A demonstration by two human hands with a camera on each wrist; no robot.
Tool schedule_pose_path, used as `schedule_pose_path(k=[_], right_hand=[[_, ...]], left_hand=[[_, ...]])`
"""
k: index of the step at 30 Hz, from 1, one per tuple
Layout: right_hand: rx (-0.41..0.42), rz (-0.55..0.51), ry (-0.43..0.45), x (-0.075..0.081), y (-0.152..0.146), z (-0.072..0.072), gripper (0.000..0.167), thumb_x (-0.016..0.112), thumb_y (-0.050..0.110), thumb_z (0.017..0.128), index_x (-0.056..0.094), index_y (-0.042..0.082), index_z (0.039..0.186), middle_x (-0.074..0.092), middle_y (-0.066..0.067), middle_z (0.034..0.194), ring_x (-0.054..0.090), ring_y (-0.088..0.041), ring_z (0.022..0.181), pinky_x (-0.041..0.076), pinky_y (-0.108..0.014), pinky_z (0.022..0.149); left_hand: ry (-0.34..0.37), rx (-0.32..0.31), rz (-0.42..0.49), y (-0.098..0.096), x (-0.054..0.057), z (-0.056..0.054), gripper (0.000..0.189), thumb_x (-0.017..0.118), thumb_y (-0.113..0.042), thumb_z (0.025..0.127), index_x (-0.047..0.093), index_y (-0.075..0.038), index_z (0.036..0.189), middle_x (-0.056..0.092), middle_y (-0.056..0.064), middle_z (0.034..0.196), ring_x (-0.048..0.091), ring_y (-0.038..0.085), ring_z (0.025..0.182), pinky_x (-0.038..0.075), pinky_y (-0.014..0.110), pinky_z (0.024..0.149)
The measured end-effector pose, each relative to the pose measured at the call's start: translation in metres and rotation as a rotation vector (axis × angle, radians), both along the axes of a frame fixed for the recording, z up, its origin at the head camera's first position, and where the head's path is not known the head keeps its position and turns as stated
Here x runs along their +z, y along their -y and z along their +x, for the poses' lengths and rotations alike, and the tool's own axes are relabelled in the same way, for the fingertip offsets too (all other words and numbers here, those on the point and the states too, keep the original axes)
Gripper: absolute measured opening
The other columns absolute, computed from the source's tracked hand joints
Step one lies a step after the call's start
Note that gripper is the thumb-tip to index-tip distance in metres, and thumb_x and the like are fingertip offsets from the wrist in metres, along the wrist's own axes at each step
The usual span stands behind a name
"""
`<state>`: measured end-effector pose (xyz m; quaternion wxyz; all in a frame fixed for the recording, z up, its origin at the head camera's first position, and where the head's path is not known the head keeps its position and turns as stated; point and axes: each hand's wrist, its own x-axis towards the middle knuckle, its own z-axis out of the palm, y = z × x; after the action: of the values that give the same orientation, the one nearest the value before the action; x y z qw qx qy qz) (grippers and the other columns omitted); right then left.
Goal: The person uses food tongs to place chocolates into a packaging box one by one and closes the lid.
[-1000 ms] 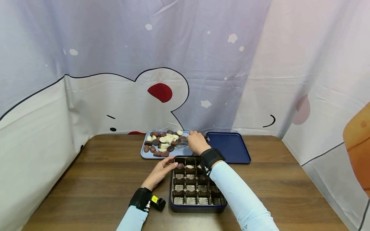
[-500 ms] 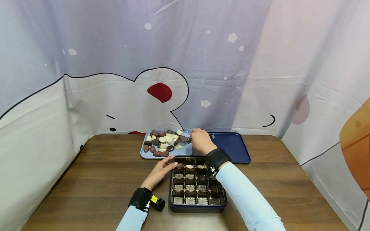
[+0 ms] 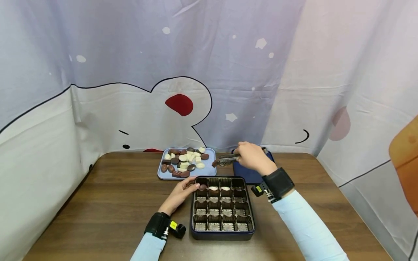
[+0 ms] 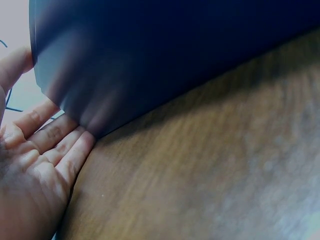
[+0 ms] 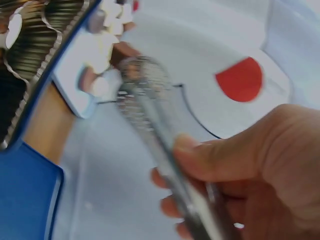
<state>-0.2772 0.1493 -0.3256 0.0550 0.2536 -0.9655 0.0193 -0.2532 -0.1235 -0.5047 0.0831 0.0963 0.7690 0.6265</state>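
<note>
Currently, the right hand (image 3: pixel 251 156) holds tongs (image 3: pixel 227 159) beyond the box's (image 3: pixel 223 236) far edge.

Left grip (image 3: pixel 177 195) low, fingers nearly straight, thumb spread apart. Right grip (image 3: pixel 253 156) farther forward, thumb pressing, fingers curled under. Left forearm (image 3: pixel 148 246) angles forward-right, right forearm (image 3: pixel 307 223) forward-left.

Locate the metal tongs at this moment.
In the head view, the metal tongs are in the right hand, by the right edge of the light-blue tray, beyond the compartmented box.
</note>
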Motion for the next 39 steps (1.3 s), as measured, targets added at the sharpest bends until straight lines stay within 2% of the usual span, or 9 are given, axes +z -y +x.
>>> schedule_pose_path(k=[4, 6, 9, 15, 24, 28, 31, 36, 39], right_hand=[[-0.016, -0.001, 0.074, 0.011, -0.018, 0.012, 0.023, 0.061, 0.006, 0.088, 0.073, 0.007, 0.107, 0.065, -0.014, 0.108, 0.06, -0.025, 0.086, 0.042, -0.031, 0.06], [-0.036, 0.005, 0.11, 0.014, -0.026, 0.017, 0.019, 0.061, 0.006, 0.087, 0.075, 0.01, 0.098, 0.066, -0.009, 0.092, 0.054, -0.019, 0.072, 0.042, -0.03, 0.059], [-0.067, 0.007, 0.187, 0.019, -0.037, 0.025, 0.019, 0.059, 0.004, 0.086, 0.075, 0.011, 0.09, 0.066, -0.006, 0.083, 0.047, -0.015, 0.063, 0.036, -0.028, 0.056], [-0.113, 0.009, 0.306, 0.022, -0.047, 0.038, 0.022, 0.062, 0.003, 0.086, 0.073, 0.005, 0.104, 0.069, -0.014, 0.102, 0.058, -0.016, 0.073, 0.046, -0.032, 0.062], [-0.128, 0.023, 0.33, 0.013, -0.051, 0.033, 0.023, 0.062, 0.005, 0.085, 0.072, 0.004, 0.105, 0.068, -0.016, 0.104, 0.063, -0.029, 0.086, 0.051, -0.041, 0.069], [-0.097, -0.008, 0.31, 0.02, -0.045, 0.036, 0.025, 0.063, 0.007, 0.087, 0.071, 0.004, 0.11, 0.067, -0.015, 0.107, 0.063, -0.029, 0.09, 0.052, -0.043, 0.073], [-0.068, -0.012, 0.24, 0.022, -0.037, 0.036, 0.03, 0.065, 0.012, 0.088, 0.068, 0.004, 0.116, 0.064, -0.012, 0.107, 0.061, -0.028, 0.094, 0.051, -0.042, 0.075], [-0.014, -0.015, 0.066, 0.009, -0.021, 0.028, 0.034, 0.068, 0.015, 0.087, 0.067, 0.003, 0.119, 0.055, -0.006, 0.091, 0.051, -0.019, 0.077, 0.041, -0.028, 0.059], [-0.006, -0.001, 0.011, -0.002, -0.009, 0.02, 0.035, 0.067, 0.016, 0.088, 0.065, 0.003, 0.121, 0.054, -0.006, 0.092, 0.051, -0.02, 0.078, 0.034, -0.024, 0.056]], left_hand=[[0.005, 0.007, 0.007, 0.001, -0.001, 0.001, 0.058, 0.062, -0.036, 0.092, 0.045, -0.012, 0.142, 0.044, 0.015, 0.144, 0.041, 0.033, 0.133, 0.031, 0.053, 0.11], [0.0, 0.004, 0.01, 0.001, -0.002, 0.001, 0.057, 0.062, -0.035, 0.092, 0.045, -0.012, 0.142, 0.043, 0.015, 0.145, 0.039, 0.033, 0.134, 0.03, 0.053, 0.11], [-0.006, -0.002, 0.015, 0.001, -0.002, 0.001, 0.057, 0.061, -0.034, 0.093, 0.045, -0.011, 0.142, 0.042, 0.015, 0.146, 0.038, 0.033, 0.135, 0.029, 0.053, 0.111], [-0.011, 0.0, 0.002, 0.002, -0.001, 0.001, 0.056, 0.061, -0.035, 0.092, 0.046, -0.012, 0.141, 0.043, 0.013, 0.146, 0.038, 0.033, 0.135, 0.028, 0.054, 0.111], [0.002, -0.008, 0.018, 0.001, -0.002, 0.001, 0.058, 0.061, -0.034, 0.093, 0.044, -0.011, 0.143, 0.042, 0.014, 0.146, 0.038, 0.034, 0.135, 0.028, 0.054, 0.111], [-0.002, -0.004, 0.012, 0.001, -0.001, 0.001, 0.056, 0.061, -0.034, 0.093, 0.045, -0.012, 0.142, 0.042, 0.014, 0.146, 0.037, 0.033, 0.136, 0.028, 0.053, 0.111], [-0.02, -0.009, 0.011, 0.0, 0.0, 0.0, 0.055, 0.061, -0.032, 0.093, 0.045, -0.01, 0.142, 0.042, 0.015, 0.146, 0.038, 0.034, 0.135, 0.029, 0.053, 0.111], [-0.032, -0.012, 0.019, 0.0, 0.0, 0.0, 0.054, 0.061, -0.03, 0.094, 0.046, -0.009, 0.141, 0.042, 0.016, 0.146, 0.036, 0.034, 0.136, 0.028, 0.053, 0.111], [-0.024, -0.01, 0.016, 0.001, 0.0, 0.0, 0.053, 0.061, -0.031, 0.093, 0.047, -0.011, 0.141, 0.041, 0.016, 0.147, 0.034, 0.035, 0.137, 0.027, 0.054, 0.112]])
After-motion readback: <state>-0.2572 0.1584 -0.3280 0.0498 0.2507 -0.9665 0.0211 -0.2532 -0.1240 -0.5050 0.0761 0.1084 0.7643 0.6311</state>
